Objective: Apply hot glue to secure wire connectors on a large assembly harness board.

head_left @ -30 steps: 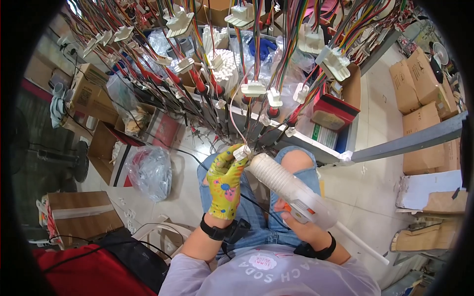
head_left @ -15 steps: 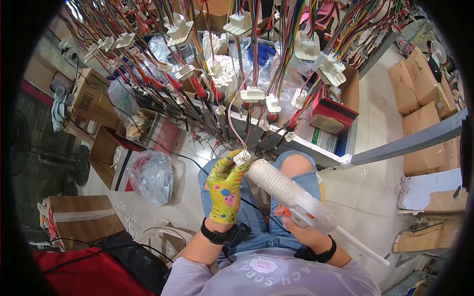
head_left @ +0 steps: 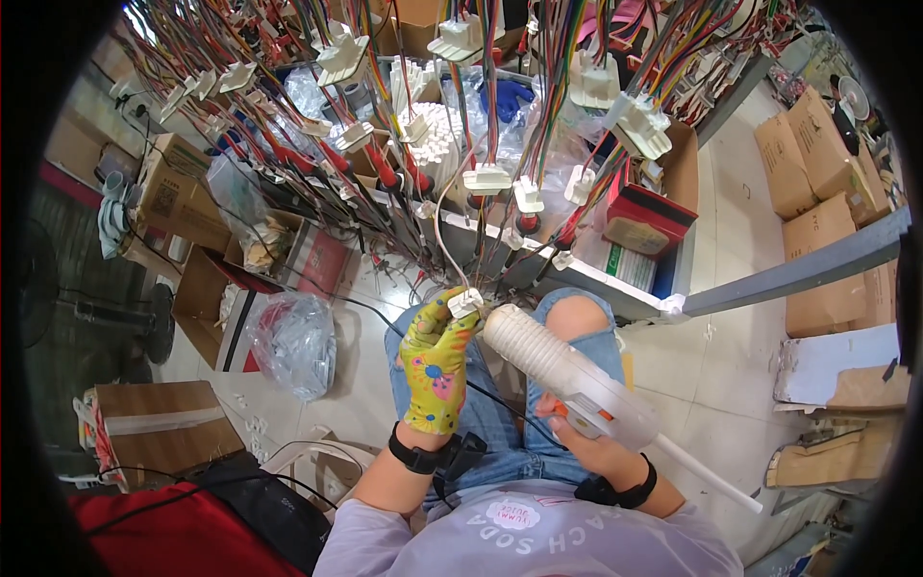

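My left hand [head_left: 436, 370], in a yellow-green patterned glove, pinches a small white wire connector [head_left: 465, 304] between its fingertips. A thin pale wire [head_left: 440, 226] curves up from that connector toward the hanging harnesses. My bare right hand [head_left: 586, 440] is wrapped round a white glue gun [head_left: 567, 377] with a ribbed barrel and an orange switch. A straight white glue stick [head_left: 707, 474] juts from its back end. The barrel's front end points up and left, close beside the connector; the small gap between them is hard to judge.
Bundles of coloured wires with white connectors [head_left: 487, 180] hang ahead above a grey-edged trough [head_left: 615, 300]. Inside stand white sticks [head_left: 437, 135] and a red box [head_left: 652, 216]. A grey metal bar [head_left: 798, 279] crosses at right. Cartons [head_left: 817, 240] and a plastic bag [head_left: 293, 346] flank me.
My left hand and the connector have shifted slightly left and down. The glue gun stays almost in place, and the hanging wires appear slightly shifted left.
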`<state>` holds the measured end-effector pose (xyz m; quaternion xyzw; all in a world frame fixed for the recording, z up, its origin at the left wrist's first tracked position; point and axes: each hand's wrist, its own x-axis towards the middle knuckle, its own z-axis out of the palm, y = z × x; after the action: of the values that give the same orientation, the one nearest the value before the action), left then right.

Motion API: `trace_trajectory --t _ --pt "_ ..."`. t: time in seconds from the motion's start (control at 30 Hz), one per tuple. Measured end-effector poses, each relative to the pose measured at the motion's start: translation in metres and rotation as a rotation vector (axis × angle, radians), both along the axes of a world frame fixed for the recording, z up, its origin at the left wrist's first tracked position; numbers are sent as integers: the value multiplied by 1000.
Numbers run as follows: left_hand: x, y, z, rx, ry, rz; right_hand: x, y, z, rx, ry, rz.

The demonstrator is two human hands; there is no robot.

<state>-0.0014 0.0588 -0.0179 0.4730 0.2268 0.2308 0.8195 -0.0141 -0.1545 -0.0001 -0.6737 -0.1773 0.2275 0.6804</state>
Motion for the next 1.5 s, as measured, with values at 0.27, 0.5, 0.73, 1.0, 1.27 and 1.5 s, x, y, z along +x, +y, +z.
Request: trace_trajectory --t 0.27,0.5,0.73,1.0,1.27,1.5 --pt "-1 0 1 -64 -94 -39 2 -2 -4 13 -50 5" --pt "-1 -1 3 -52 -18 -40 4 -4 -6 -77 -164 69" --pt "-1 0 5 -62 4 -68 3 -2 -2 69 58 -16" --pt "-1 0 6 -72 -49 -70 5 -1 2 29 -38 23" --pt "0 2 4 -65 -20 -48 5 1 10 -1 -142 -13" --pt "-3 1 7 -85 -69 -38 4 2 13 -146 -167 26"
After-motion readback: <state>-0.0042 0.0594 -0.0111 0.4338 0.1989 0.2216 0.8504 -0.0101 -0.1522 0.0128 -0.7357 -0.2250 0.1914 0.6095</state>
